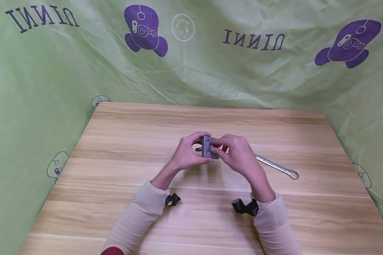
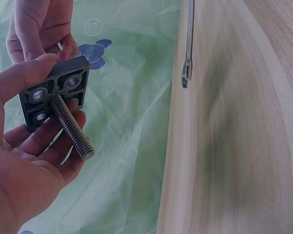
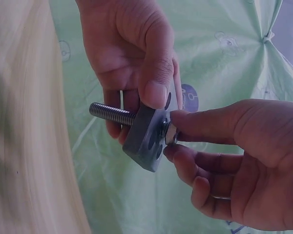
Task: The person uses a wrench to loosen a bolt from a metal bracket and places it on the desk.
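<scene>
My left hand (image 1: 188,151) grips a square dark grey plate (image 2: 58,84) by its edges, thumb on one side and fingers on the other. Holes sit near the plate's corners. Through its middle runs a threaded bolt (image 2: 72,126), the shank sticking out on the left-hand side. On the opposite face, the thumb and fingertips of my right hand (image 3: 244,156) pinch the shiny hex head (image 3: 171,132) of the bolt. Both hands are raised over the wooden table (image 1: 131,141), and the right hand partly covers the plate in the head view.
A silver wrench (image 1: 277,166) lies on the table to the right, partly hidden behind the right hand. Green printed curtain (image 1: 204,78) surrounds the table at the back and sides. Black wrist mounts (image 1: 245,207) stick out from both sleeves.
</scene>
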{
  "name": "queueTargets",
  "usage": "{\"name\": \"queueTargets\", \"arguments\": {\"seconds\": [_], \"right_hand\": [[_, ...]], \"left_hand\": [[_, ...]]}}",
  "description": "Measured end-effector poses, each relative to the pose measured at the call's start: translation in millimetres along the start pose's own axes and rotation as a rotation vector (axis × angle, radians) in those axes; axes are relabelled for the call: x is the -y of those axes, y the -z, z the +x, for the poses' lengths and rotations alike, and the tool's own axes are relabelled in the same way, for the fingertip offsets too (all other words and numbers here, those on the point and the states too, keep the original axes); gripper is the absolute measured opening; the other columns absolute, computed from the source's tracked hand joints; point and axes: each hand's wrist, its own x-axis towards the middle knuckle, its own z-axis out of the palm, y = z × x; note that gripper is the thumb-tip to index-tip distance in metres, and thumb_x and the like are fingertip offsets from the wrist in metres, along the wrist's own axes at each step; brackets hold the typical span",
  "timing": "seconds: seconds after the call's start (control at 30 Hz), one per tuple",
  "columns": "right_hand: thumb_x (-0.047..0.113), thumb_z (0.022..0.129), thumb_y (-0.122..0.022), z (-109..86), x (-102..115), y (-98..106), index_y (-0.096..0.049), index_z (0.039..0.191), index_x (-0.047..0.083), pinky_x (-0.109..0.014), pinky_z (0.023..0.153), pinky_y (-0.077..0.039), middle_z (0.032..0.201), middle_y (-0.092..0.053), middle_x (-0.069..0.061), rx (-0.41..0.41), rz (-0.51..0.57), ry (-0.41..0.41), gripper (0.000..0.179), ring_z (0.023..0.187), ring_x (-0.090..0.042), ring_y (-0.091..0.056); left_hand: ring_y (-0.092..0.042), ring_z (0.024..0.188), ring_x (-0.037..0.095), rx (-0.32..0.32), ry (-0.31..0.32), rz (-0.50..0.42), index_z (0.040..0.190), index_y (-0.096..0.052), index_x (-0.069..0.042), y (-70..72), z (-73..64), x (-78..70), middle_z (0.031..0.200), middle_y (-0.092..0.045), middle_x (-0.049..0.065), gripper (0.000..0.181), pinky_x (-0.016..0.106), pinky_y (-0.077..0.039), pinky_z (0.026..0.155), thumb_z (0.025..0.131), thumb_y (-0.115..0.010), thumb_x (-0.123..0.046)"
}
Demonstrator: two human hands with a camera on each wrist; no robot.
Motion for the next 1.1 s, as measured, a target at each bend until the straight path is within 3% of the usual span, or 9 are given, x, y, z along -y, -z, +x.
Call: {"name": "queueTargets", "arguments": {"seconds": [0.27,0.5,0.67,0.77,0.87,1.0,1.1], "right_hand": [[0.005,0.082,-0.079,-1.3,0.9,0.6,-0.079,0.101,0.007,-0.029,0.064,-0.053,0.097,-0.075,-0.010,0.001,0.026,0.041,0.020,0.073,-0.017,-0.069],[-0.007,0.078,-0.073,-1.0,1.3,-1.3,-0.079,0.090,0.007,-0.034,0.071,-0.057,0.098,-0.073,-0.008,-0.029,0.035,0.124,0.020,0.081,-0.018,-0.069],[-0.005,0.079,-0.074,-1.8,0.3,-0.5,-0.078,0.090,0.007,-0.035,0.073,-0.057,0.100,-0.072,-0.007,-0.038,0.055,0.156,0.017,0.085,-0.019,-0.069],[0.004,0.082,-0.078,-1.8,0.1,1.6,-0.077,0.099,0.008,-0.032,0.070,-0.054,0.103,-0.071,-0.007,-0.035,0.076,0.126,0.018,0.083,-0.018,-0.066],[0.016,0.084,-0.080,-1.0,0.8,3.0,-0.075,0.107,0.007,-0.027,0.065,-0.049,0.102,-0.071,-0.008,-0.035,0.072,0.045,0.025,0.078,-0.017,-0.063],[0.026,0.085,-0.080,0.8,1.8,1.9,-0.076,0.104,0.006,-0.024,0.059,-0.044,0.086,-0.072,-0.007,-0.015,0.042,-0.110,0.028,0.069,-0.015,-0.060],[0.030,0.085,-0.079,1.8,2.9,0.2,-0.078,0.099,0.007,-0.024,0.059,-0.044,0.076,-0.072,-0.005,0.005,0.022,-0.179,0.027,0.065,-0.014,-0.059]], "left_hand": [[-0.070,0.102,0.032,0.000,-0.013,0.004,0.127,-0.061,0.000,0.8,-1.6,-0.3,0.114,-0.072,0.019,0.070,0.057,-0.053,0.096,0.063,-0.091,-0.005],[-0.071,0.100,0.030,-0.008,-0.027,0.012,0.125,-0.062,-0.002,0.9,-0.5,-0.5,0.112,-0.073,0.017,0.069,0.055,-0.053,0.096,0.063,-0.091,-0.005],[-0.071,0.099,0.030,-0.005,-0.026,0.011,0.125,-0.062,0.000,1.0,-0.3,-0.8,0.111,-0.073,0.017,0.069,0.054,-0.053,0.096,0.063,-0.091,-0.005],[-0.071,0.101,0.031,-0.005,-0.032,0.009,0.127,-0.061,0.002,1.5,-0.5,-1.8,0.112,-0.073,0.018,0.071,0.052,-0.054,0.096,0.063,-0.091,-0.004],[-0.070,0.103,0.033,-0.015,-0.032,0.011,0.128,-0.060,0.003,1.9,-0.7,-2.2,0.114,-0.072,0.019,0.071,0.052,-0.054,0.097,0.063,-0.090,-0.004],[-0.071,0.104,0.033,-0.022,-0.025,0.013,0.128,-0.061,0.001,1.7,-0.8,-2.9,0.117,-0.071,0.019,0.072,0.053,-0.053,0.098,0.063,-0.091,-0.005],[-0.071,0.104,0.033,-0.018,-0.023,0.006,0.128,-0.061,0.000,1.1,-0.6,-3.0,0.118,-0.072,0.019,0.072,0.054,-0.053,0.098,0.063,-0.091,-0.005]]}}
